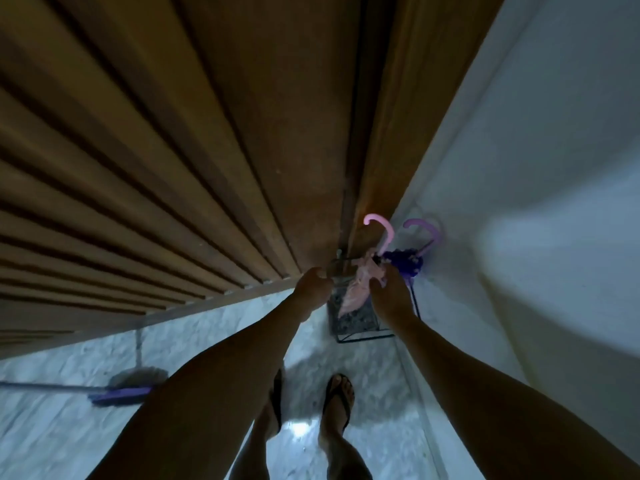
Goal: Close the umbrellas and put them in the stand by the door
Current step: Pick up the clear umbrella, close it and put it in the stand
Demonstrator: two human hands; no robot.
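Observation:
A black wire stand (363,336) sits on the floor in the corner between the wooden door (207,150) and the white wall. A closed pink umbrella (358,289) with a curved pink handle stands tilted inside it. A closed purple umbrella (407,263) with a purple hooked handle leans beside it against the wall. My right hand (389,296) is closed on the pink umbrella's folded cloth. My left hand (311,289) rests at the stand's top rim, fingers curled; whether it grips the rim is unclear.
The slatted wooden door fills the left and centre. A white wall (519,168) runs along the right. A purple broom (121,393) lies on the marble floor at lower left. My feet in flip-flops (339,400) stand just behind the stand.

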